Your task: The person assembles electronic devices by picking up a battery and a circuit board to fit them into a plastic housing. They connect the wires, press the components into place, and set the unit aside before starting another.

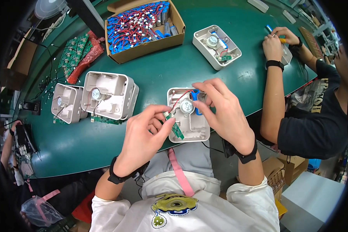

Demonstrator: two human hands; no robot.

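Observation:
In front of me on the table's near edge is an off-white plastic housing (199,134), open side up, with a round speaker (187,107) inside. My left hand (146,133) pinches a narrow green circuit board (177,130) by its connector end, over the housing's left side. Red and dark wires run from that connector toward a blue cylindrical battery (197,111) in the upper right of the housing. My right hand (226,114) has its thumb and index finger closed about the battery's upper part; the exact contact is partly hidden.
Housings with speakers (108,94) stand at left, green boards beneath. Behind are a cardboard box (150,50) of wired blue batteries and circuit boards in red bubble wrap (85,58). Another housing (217,46) lies far right. A co-worker's hands (276,44) work beyond it.

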